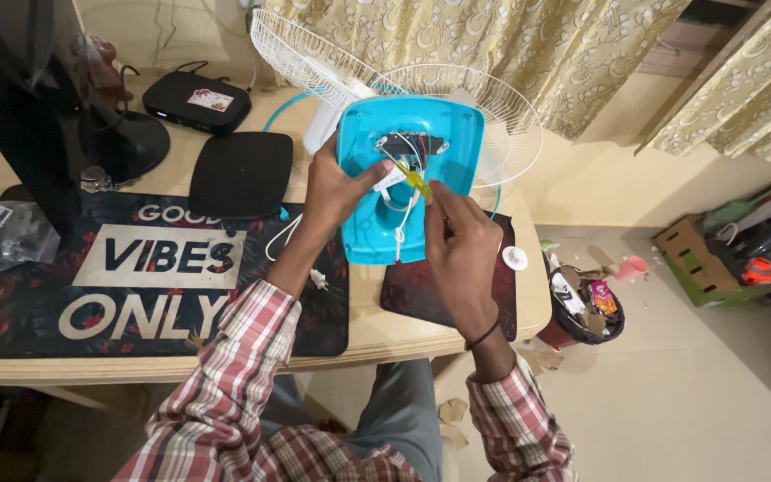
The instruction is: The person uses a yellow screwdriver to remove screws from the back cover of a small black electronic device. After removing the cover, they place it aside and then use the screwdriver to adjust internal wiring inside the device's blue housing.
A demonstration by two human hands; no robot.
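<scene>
Fan base (363,214) on desk (403,335), grille (501,125) behind, bin (582,312) right.

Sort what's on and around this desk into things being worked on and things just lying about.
In use: blue fan base, white wire guard, yellow-handled tool, left hand, right hand.

Lying about: black router, printed desk mat, white cap, waste bin.

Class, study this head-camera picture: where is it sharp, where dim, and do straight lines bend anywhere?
Head view: sharp and evenly lit on the blue fan base, the left hand and the right hand with its yellow-handled tool; dim under the desk at lower left; the monitor is dark; wide-angle bending shows along the desk edge and floor corners.
</scene>
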